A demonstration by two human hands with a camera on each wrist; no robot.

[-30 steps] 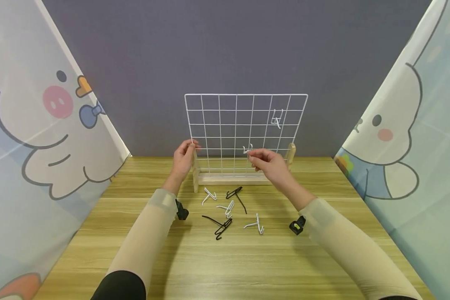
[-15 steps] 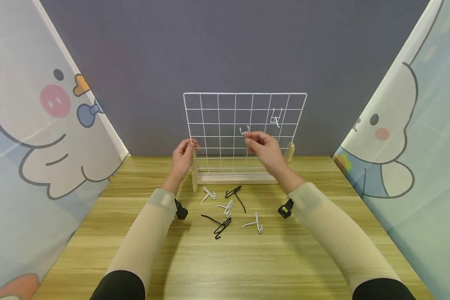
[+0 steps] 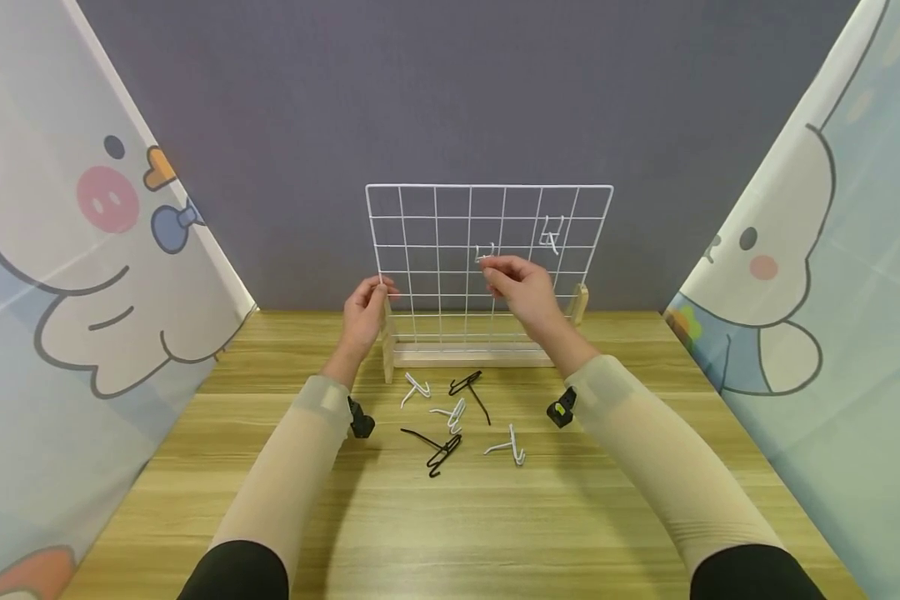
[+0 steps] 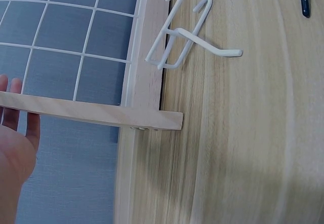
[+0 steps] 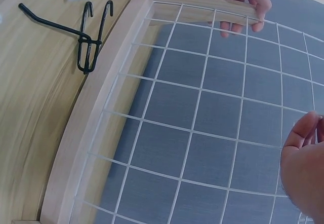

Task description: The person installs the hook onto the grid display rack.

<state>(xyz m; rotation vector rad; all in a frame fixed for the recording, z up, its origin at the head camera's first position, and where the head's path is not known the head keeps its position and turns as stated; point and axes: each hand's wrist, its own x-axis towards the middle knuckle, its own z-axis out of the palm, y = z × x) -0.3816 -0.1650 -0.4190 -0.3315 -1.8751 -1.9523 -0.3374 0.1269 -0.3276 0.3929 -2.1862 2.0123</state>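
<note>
My left hand point(image 3: 363, 318) grips the left wooden post point(image 4: 91, 113) of the stand, beside the edge of the white wire grid point(image 3: 450, 185). In the right wrist view its thumb and fingers lie on either side of that post. The right hand point(image 3: 528, 296) pinches a small white wire hook point(image 3: 477, 257) against the middle of the grid, and the fingers hide most of it. Another white hook point(image 3: 551, 240) hangs at the grid's upper right. What the right hand holds is out of sight in the right wrist view.
Several loose hooks lie before the stand's wooden base point(image 3: 465, 359): white hooks point(image 3: 418, 386) and black hooks, one near the base point(image 3: 473, 390) and one closer to me point(image 3: 444, 452). The wooden table point(image 3: 435, 533) ends at a grey backdrop point(image 3: 307, 125).
The right hand has risen along the grid with the white hook and shifted slightly left. The left hand stays on the post.
</note>
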